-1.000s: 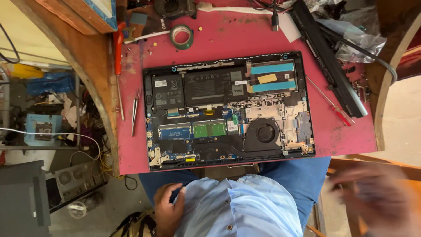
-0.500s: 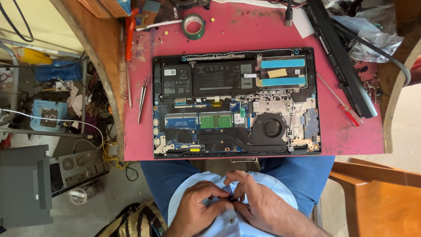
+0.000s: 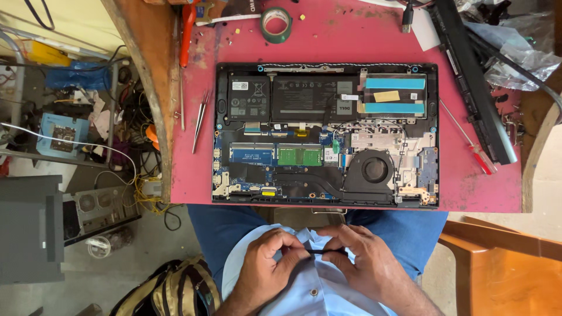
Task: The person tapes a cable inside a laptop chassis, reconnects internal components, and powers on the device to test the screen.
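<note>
Both hands have settled at the lap since the blur a second ago.
Left hand (image 3: 266,266) and right hand (image 3: 366,263) pinch a thin black rod (image 3: 324,251) between fingertips, below the opened laptop (image 3: 326,134).

A red-topped table (image 3: 492,193) filled the upper middle of the view, its surface scuffed and stained, daylight falling evenly across it. At nine o'clock a worn wooden beam (image 3: 146,88) ran down its left edge. Beyond that, the grey concrete floor (image 3: 76,292) lay cluttered with tangled cables (image 3: 140,193), a blue box (image 3: 61,133) and a grey metal case (image 3: 29,228). At five o'clock stood an orange wooden chair (image 3: 503,269), and at seven o'clock a backpack (image 3: 170,289) slumped on the floor.
</note>
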